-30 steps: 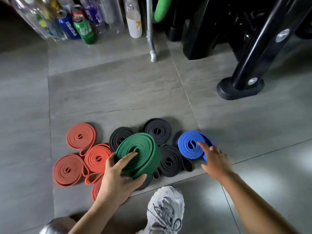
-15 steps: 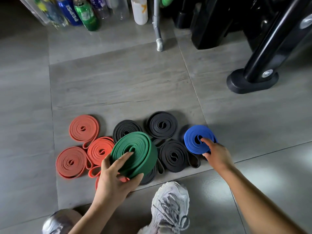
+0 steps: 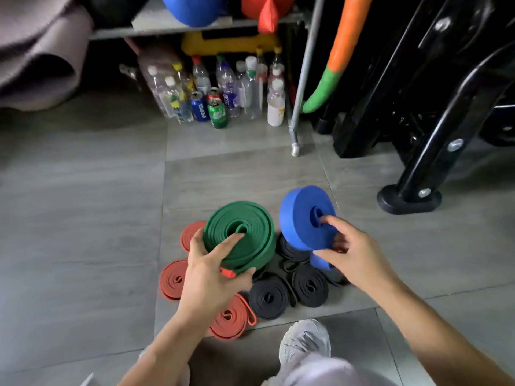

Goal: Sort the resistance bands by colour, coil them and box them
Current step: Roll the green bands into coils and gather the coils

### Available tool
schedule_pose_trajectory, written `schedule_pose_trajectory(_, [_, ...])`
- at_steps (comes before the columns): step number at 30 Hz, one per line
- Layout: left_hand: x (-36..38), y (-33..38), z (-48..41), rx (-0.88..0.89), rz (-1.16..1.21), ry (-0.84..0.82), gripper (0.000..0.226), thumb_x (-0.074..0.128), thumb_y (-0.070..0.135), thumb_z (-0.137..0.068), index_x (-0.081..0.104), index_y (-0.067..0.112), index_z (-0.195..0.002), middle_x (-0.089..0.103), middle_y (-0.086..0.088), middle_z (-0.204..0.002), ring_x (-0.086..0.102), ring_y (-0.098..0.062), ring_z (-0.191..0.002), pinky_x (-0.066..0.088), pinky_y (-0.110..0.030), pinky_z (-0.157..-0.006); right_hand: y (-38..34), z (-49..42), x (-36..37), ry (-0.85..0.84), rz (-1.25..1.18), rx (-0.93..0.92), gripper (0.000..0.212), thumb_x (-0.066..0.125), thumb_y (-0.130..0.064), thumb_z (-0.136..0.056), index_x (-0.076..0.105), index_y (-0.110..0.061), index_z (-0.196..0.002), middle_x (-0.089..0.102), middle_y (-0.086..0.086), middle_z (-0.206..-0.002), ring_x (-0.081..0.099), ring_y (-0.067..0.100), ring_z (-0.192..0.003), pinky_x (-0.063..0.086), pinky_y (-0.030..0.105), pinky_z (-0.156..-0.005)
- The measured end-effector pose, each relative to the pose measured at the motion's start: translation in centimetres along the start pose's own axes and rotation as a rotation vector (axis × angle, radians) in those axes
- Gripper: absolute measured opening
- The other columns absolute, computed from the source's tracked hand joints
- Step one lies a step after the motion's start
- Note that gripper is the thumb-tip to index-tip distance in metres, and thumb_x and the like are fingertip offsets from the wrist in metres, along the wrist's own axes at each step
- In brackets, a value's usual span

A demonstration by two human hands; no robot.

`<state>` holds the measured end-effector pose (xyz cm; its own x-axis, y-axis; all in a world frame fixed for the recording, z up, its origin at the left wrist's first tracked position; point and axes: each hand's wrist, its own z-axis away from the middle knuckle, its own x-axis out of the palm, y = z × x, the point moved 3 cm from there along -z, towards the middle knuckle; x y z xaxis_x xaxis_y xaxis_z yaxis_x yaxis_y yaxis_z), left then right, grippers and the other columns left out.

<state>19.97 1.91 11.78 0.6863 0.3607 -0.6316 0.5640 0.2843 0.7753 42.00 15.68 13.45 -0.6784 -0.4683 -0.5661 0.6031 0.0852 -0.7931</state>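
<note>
Head view: the left hand [image 3: 211,274] grips the coiled green resistance band [image 3: 250,227], with the fingers curled round its near rim and one fingertip at the centre. The coil is held up over the bands on the floor. The right hand [image 3: 354,252] pinches the coiled blue resistance band [image 3: 301,215], one finger hooked into its centre hole and the thumb under the rim. It is tilted on edge, just right of the green one, and a loose tail hangs below.

On the floor beneath lie red-orange coiled bands [image 3: 174,278] on the left and black coiled bands [image 3: 269,298] on the right, touching one another. A pale sneaker [image 3: 305,342] sits near them.

Among the plastic bottles [image 3: 228,84] at the back, a blue can [image 3: 200,107] carries white Pepsi lettering. The print on the green can [image 3: 218,114] and the white bottle [image 3: 276,107] is too blurred to read.

The grey tiled floor [image 3: 83,218] runs to a metal shelf [image 3: 195,26]. A rolled mat [image 3: 36,51] lies at left, an orange-and-green foam tube [image 3: 342,43] and a black machine frame [image 3: 423,151] at right.
</note>
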Motion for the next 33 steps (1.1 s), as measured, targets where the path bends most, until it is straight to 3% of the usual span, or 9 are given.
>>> schedule_pose_trajectory(3, [-4.8,2.7,1.5,0.076,-0.029,0.022,0.071,0.066,0.054,-0.054,0.037,0.064,-0.118,0.027,0.001,-0.138,0.039,-0.025,-0.130,0.039,-0.034,-0.107,-9.1,2.3,-0.7,-0.119,-0.097,-0.154,0.058,0.078,-0.008,-0.068,0.054,-0.051,-0.098,0.066,-0.011,-0.082,0.064,0.002,-0.070,0.052,0.021,-0.074])
schedule_pose_trajectory(8, [-12.2,6.3,5.1,0.192,-0.066,0.118,0.072,0.063,0.049,-0.055,0.041,0.054,-0.123,0.028,-0.008,-0.139,0.040,-0.030,-0.125,0.041,-0.031,-0.100,-20.0,6.3,-0.3,-0.208,0.006,-0.305,0.024,0.056,-0.062,-0.075,0.059,-0.045,-0.092,0.061,-0.018,-0.079,0.058,0.007,-0.073,0.045,0.027,-0.072])
schedule_pose_trajectory(13, [-18.0,7.1,7.6,0.228,-0.139,0.170,0.070,0.073,0.035,-0.056,0.047,0.043,-0.121,0.029,-0.017,-0.141,0.032,-0.037,-0.127,0.040,-0.036,-0.097,-26.6,9.9,2.0,-0.169,0.473,-0.459,0.024,0.053,-0.044,-0.089,0.045,-0.027,-0.103,0.049,-0.006,-0.066,0.045,0.012,-0.058,0.035,0.030,-0.057])
schedule_pose_trajectory(16, [-20.8,6.8,8.0,0.235,-0.154,0.184,0.062,0.066,0.044,-0.058,0.051,0.041,-0.118,0.030,-0.017,-0.139,0.033,-0.038,-0.126,0.045,-0.044,-0.095,-28.8,9.9,3.0,-0.094,0.345,-0.325,0.052,0.063,-0.052,-0.079,0.035,-0.021,-0.108,0.056,0.000,-0.083,0.055,0.020,-0.073,0.039,0.032,-0.061])
schedule_pose_trajectory(19, [-23.0,6.0,7.1,0.221,-0.153,0.225,0.058,0.062,0.051,-0.059,0.053,0.040,-0.115,0.031,-0.016,-0.138,0.035,-0.038,-0.125,0.047,-0.047,-0.093,-30.3,8.6,4.5,-0.060,0.192,-0.212,0.061,0.071,-0.056,-0.069,0.047,-0.017,-0.110,0.058,-0.005,-0.090,0.057,0.016,-0.082,0.040,0.027,-0.059])
schedule_pose_trajectory(24, [-25.3,2.8,2.1,0.191,-0.129,0.296,0.060,0.066,0.045,-0.055,0.055,0.043,-0.114,0.031,-0.010,-0.139,0.035,-0.032,-0.129,0.046,-0.043,-0.097,-32.8,3.7,8.0,0.060,0.169,-0.387,0.054,0.063,-0.066,-0.066,0.059,-0.019,-0.093,0.062,-0.012,-0.078,0.060,0.011,-0.075,0.048,0.029,-0.065])
schedule_pose_trajectory(27, [-26.3,1.0,-1.8,0.178,-0.082,0.321,0.059,0.070,0.040,-0.057,0.057,0.046,-0.114,0.030,-0.006,-0.140,0.029,-0.021,-0.134,0.043,-0.035,-0.100,-34.3,-1.2,10.0,0.145,0.260,-0.430,0.070,0.051,-0.083,-0.054,0.059,-0.023,-0.087,0.059,-0.007,-0.096,0.054,0.018,-0.095,0.045,0.040,-0.083])
schedule_pose_trajectory(30, [-28.0,0.5,-4.0,0.161,-0.080,0.322,0.062,0.071,0.037,-0.058,0.055,0.049,-0.117,0.029,-0.004,-0.141,0.027,-0.018,-0.136,0.039,-0.026,-0.101,-36.1,-4.6,11.4,-0.042,0.152,-0.322,0.063,0.060,-0.075,-0.052,0.055,-0.022,-0.087,0.047,-0.004,-0.121,0.041,0.019,-0.123,0.037,0.039,-0.098])
schedule_pose_trajectory(33, [-30.9,1.8,-4.2,0.109,-0.114,0.275,0.072,0.076,0.028,-0.056,0.052,0.053,-0.120,0.026,0.000,-0.142,0.030,-0.022,-0.133,0.043,-0.030,-0.098,-39.6,-5.6,10.9,-0.246,0.038,-0.203,0.046,0.076,-0.052,-0.063,0.054,-0.019,-0.087,0.051,-0.018,-0.100,0.051,0.010,-0.104,0.039,0.020,-0.075])
